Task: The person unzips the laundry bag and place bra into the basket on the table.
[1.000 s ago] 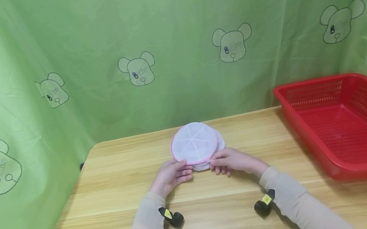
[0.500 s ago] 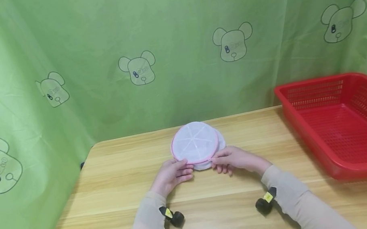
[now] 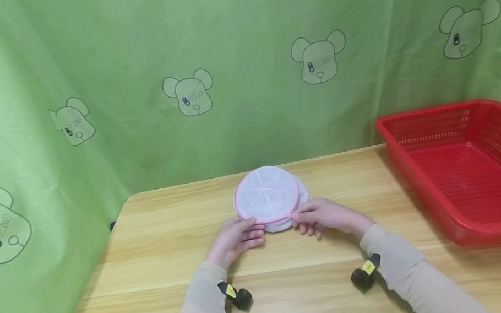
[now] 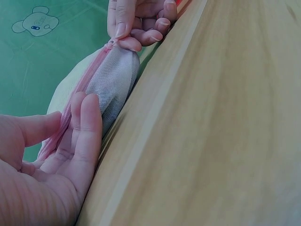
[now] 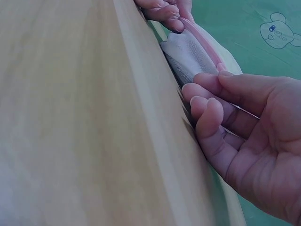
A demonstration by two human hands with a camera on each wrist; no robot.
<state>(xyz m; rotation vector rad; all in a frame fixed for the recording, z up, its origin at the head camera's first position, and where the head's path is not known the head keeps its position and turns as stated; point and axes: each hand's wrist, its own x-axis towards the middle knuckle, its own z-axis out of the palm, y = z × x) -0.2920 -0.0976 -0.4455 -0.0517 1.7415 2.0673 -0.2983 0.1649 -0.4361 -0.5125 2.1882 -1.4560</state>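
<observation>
A round white mesh laundry bag [image 3: 264,192] lies near the table's far edge, with seam lines crossing its top. A pink zipper [image 4: 81,92] runs around its rim, and grey-white mesh [image 5: 186,52] bulges beneath. My left hand [image 3: 234,239] pinches the zippered rim at the front left, thumb above and fingers below. At the front right my right hand [image 3: 325,216] pinches the small zipper pull between thumb and index finger, its other fingers loosely curled. The fingertips mostly hide the pull.
To the right stands a red plastic basket [image 3: 458,223] with slotted walls. The wooden table [image 3: 297,305] carries the bag and both forearms. A green curtain [image 3: 254,122] with bear-head prints hangs behind and at the sides.
My right hand has slid slightly to the right along the bag's front rim, with the zipper pull in its fingers. The left hand keeps its hold in the same spot.
</observation>
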